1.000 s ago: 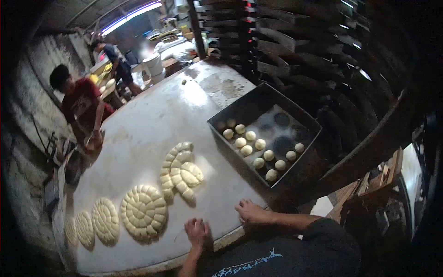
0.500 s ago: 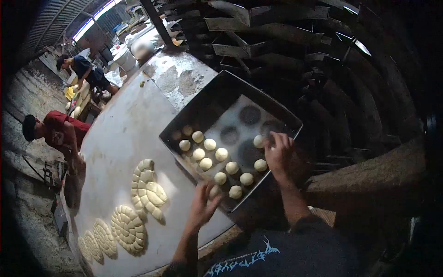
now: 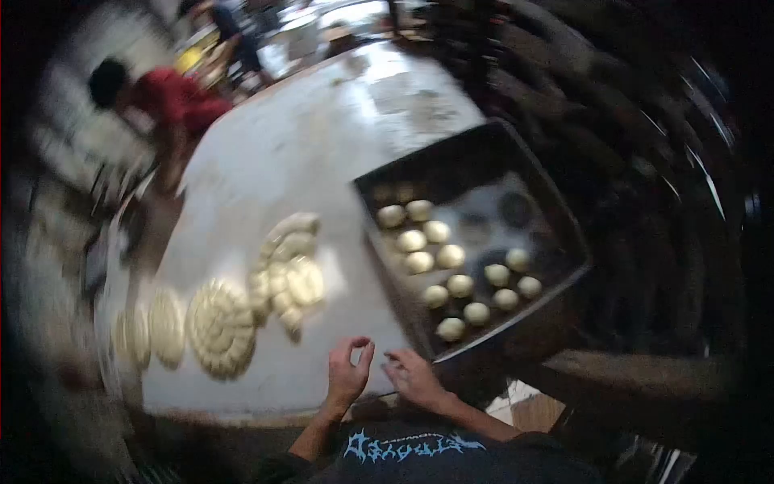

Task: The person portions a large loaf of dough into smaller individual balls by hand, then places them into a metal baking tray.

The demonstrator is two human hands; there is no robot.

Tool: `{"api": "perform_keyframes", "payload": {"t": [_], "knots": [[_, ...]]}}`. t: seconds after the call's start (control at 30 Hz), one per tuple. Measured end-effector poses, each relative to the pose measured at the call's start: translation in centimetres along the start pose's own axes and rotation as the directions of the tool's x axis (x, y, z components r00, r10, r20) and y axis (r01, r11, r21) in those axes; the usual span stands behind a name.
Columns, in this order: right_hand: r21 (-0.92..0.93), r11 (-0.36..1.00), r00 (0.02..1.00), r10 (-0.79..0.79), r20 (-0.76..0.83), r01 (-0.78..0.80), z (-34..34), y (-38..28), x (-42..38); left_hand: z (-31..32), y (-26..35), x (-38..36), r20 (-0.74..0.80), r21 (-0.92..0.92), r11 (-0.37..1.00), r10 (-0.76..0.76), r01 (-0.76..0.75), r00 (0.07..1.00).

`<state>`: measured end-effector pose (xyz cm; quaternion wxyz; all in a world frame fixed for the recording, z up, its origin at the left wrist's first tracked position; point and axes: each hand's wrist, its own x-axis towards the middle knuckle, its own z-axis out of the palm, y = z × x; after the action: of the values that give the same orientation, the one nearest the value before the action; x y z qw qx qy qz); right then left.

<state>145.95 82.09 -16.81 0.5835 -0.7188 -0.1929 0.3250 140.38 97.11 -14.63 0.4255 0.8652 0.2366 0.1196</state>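
My left hand (image 3: 349,373) is above the table's front edge, its fingers curved, with a gap by the thumb and nothing seen in it. Close beside it on the right, my right hand (image 3: 413,377) has its fingers partly stretched out and looks empty, just outside the near corner of a dark square baking tray (image 3: 401,308). Several pale dough balls (image 3: 459,285) sit in rows along the tray's left and near sides. Left of my hands lie a round scored dough piece (image 3: 220,329) and a cluster of cut dough pieces (image 3: 290,278); motion smears them somewhat.
Slimmer-looking dough rounds (image 3: 167,327) lie farther left on the pale worktable (image 3: 266,161). A person in a red shirt (image 3: 173,97) leans at the table's left side. Another person in dark clothes (image 3: 230,36) is behind. Dark stacked shapes fill the right background.
Both hands have left the tray and come together near the table's front edge. The dough ball by my right hand now rests in the tray. My view has turned left.
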Motion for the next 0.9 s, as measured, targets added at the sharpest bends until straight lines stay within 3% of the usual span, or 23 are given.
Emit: {"api": "perform_keyframes", "payload": {"t": [0.03,0.07,0.13,0.17,0.2,0.23,0.27,0.33,0.4,0.47,0.5,0.57,0.6,0.63,0.7,0.73,0.77,0.83,0.87,0.9], "knots": [[-0.334,0.925,0.977,-0.209,-0.051,0.18,3.3,2.3,1.8,-0.9,-3.0,-2.4,-0.049,-0.032,0.987,-0.159,0.157,0.986],[-0.623,0.712,0.897,-0.44,-0.038,0.323,5.9,3.8,3.3,-1.7,-6.0,-5.3,-0.093,-0.013,0.967,-0.256,0.256,0.962],[-0.675,0.727,0.928,-0.325,-0.183,0.122,8.8,3.5,7.6,-3.0,-10.2,-10.1,-0.162,-0.022,0.928,-0.37,0.371,0.915],[-0.72,0.693,0.888,-0.341,-0.307,0.017,10.0,2.7,10.1,-3.7,-11.5,-12.1,-0.14,-0.11,0.896,-0.443,0.431,0.885],[-0.739,0.674,0.878,-0.362,-0.312,0.015,10.7,3.1,13.5,-4.5,-12.7,-13.2,-0.102,-0.194,0.856,-0.503,0.479,0.858],[-0.692,0.703,0.836,-0.273,-0.477,-0.165,12.1,0.9,16.0,-5.6,-13.4,-13.1,-0.102,-0.211,0.851,-0.509,0.481,0.855],[-0.596,0.766,0.813,-0.177,-0.555,-0.241,13.1,-1.6,18.2,-6.6,-13.4,-12.6,-0.074,-0.247,0.856,-0.485,0.455,0.872],[-0.712,0.667,0.772,-0.326,-0.546,-0.222,16.1,-0.9,22.1,-9.3,-12.0,-10.5,0.005,-0.329,0.838,-0.459,0.435,0.888],[-0.793,0.561,0.729,-0.437,-0.527,-0.237,19.0,-0.7,22.7,-11.1,-13.3,-7.6,-0.079,-0.265,0.939,-0.249,0.221,0.965],[-0.518,0.832,0.885,-0.073,-0.46,-0.2,19.8,-2.0,20.6,-12.4,-14.4,-2.9,-0.174,-0.243,0.968,-0.109,0.065,0.979],[-0.532,0.821,0.877,-0.085,-0.473,-0.207,19.9,-2.1,20.8,-12.9,-14.2,0.1,-0.262,-0.187,0.981,-0.009,-0.042,0.965],[-0.001,0.995,0.886,0.087,-0.455,-0.098,19.7,-1.4,20.3,-12.4,-14.2,6.5,-0.289,-0.27,0.937,0.139,-0.22,0.947],[0.232,0.973,0.964,0.07,-0.256,-0.009,18.5,-1.5,19.2,-11.7,-14.3,9.3,-0.229,-0.147,0.947,0.248,-0.285,0.941],[0.224,0.974,0.957,0.071,-0.281,-0.006,17.1,-1.0,17.7,-10.8,-14.5,11.3,-0.157,-0.026,0.934,0.349,-0.357,0.924],[0.156,0.977,0.983,0.16,-0.084,-0.146,14.2,0.6,14.3,-8.4,-16.4,13.5,0.037,0.401,0.814,0.444,-0.42,0.896],[0.132,0.962,0.958,0.257,-0.124,-0.241,13.1,1.3,11.6,-7.5,-16.5,13.6,0.084,0.471,0.778,0.43,-0.416,0.899],[0.112,0.936,0.924,0.347,-0.161,-0.333,12.0,2.4,8.4,-7.4,-16.3,13.4,0.073,0.467,0.781,0.434,-0.416,0.898],[0.265,0.915,0.925,0.35,-0.145,-0.305,9.6,6.7,1.3,-7.3,-16.7,12.1,-0.059,0.289,0.864,0.445,-0.412,0.893],[0.337,0.885,0.874,0.415,-0.252,-0.322,9.7,6.8,-1.8,-7.6,-15.5,10.1,-0.18,0.177,0.917,0.386,-0.357,0.905],[0.404,0.851,0.809,0.479,-0.341,-0.335,9.9,6.5,-3.8,-7.8,-13.9,7.0,-0.141,-0.059,0.964,0.247,-0.257,0.959]]}}
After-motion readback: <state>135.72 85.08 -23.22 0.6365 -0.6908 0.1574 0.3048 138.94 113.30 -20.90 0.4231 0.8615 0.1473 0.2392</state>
